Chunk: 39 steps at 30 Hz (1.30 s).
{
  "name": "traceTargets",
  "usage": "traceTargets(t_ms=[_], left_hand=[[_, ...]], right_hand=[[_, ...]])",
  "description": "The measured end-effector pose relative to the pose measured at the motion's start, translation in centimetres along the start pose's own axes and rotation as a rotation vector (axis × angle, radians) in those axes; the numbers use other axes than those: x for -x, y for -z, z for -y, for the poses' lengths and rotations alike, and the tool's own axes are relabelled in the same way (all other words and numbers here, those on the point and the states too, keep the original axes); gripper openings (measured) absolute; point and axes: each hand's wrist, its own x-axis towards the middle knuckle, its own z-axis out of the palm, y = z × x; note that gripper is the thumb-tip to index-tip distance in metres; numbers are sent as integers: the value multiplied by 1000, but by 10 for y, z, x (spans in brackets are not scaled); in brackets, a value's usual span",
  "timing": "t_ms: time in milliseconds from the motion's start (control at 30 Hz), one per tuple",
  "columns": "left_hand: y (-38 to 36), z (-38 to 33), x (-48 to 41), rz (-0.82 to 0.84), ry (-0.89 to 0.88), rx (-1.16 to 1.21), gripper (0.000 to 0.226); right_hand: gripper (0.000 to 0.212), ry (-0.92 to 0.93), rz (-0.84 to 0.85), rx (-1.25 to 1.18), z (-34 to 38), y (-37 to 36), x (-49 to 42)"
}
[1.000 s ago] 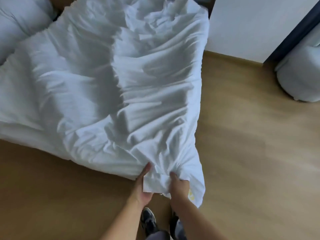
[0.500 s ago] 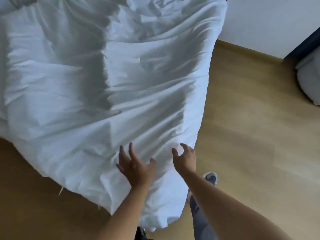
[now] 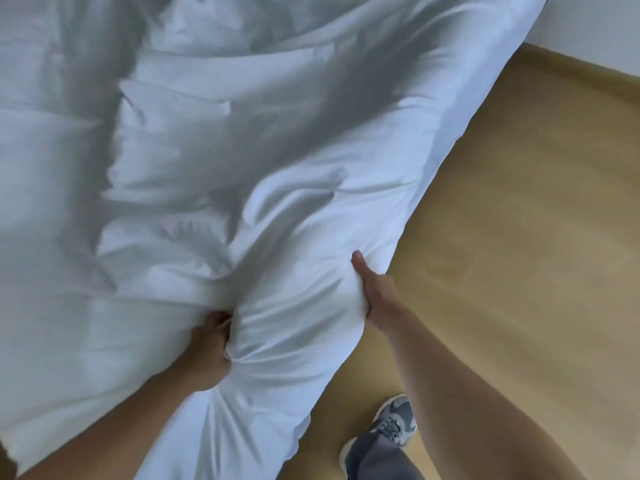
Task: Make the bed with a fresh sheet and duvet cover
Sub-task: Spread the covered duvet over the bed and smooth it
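Observation:
A white, crumpled duvet in its cover (image 3: pixel 242 150) fills most of the view and hangs over the bed's near corner. My left hand (image 3: pixel 207 351) grips a bunched fold of the fabric near the lower middle, fingers buried in it. My right hand (image 3: pixel 375 292) clasps the duvet's right edge, thumb lying on top and fingers hidden underneath. The fabric between the two hands bulges up. The mattress and any sheet are hidden below the duvet.
Wooden floor (image 3: pixel 519 237) runs along the right and lower side. My grey shoe and trouser leg (image 3: pixel 388 434) stand on it close to the hanging duvet edge. A white wall with a skirting board (image 3: pixel 606 26) is at the top right.
My two hands, spread open over the duvet half a second ago, have closed on it. The view has moved in closer over the bed and the duvet corner hangs lower.

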Motion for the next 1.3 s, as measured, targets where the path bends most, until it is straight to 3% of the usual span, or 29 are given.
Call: traceTargets(t_ms=[33,100,167,267,300,367,433,567,667,700,767,833,867,967,1033,1167,1300], left_hand=[[8,2,7,-52,8,109,56],[10,1,32,-119,-11,233,71],[-8,-16,59,-72,20,179,91],[-38,-56,79,178,326,-166,106],[-38,-75,76,153,373,-177,108],[-31,-112,57,-129,172,-65,116],[-28,-141,31,-259,-2,-68,114],[-49,-149,16,93,167,-147,126],[-58,-156,7,97,260,-107,117],[-53,-166,-1,35,294,-70,110],[-26,-193,-27,-271,272,-24,92],[11,-217,-72,-563,158,-114,75],[34,-232,-103,-608,106,-148,74],[96,-286,-221,-385,137,-107,79],[117,-320,-295,-251,244,-79,82],[143,-386,-407,-265,338,29,106],[186,-445,-509,-362,447,95,124]], right_hand=[[74,92,-145,7,-2,8,10],[64,295,-483,91,-25,37,47],[62,252,-633,202,-66,71,83],[66,8,-407,386,-107,83,91],[72,-18,-340,431,-105,83,83],[78,0,-273,444,-86,79,62],[74,31,-185,373,-66,79,39],[70,-225,85,199,-54,93,31],[93,-256,144,225,-33,105,17],[104,-182,104,265,-18,107,6],[114,131,-36,467,32,104,-18],[103,486,-118,775,102,92,-44],[95,641,-142,941,141,85,-62],[80,914,-107,1446,269,61,-125],[84,896,-65,1667,345,55,-166],[120,758,-109,1747,468,61,-247],[121,943,-215,1737,569,58,-326]])
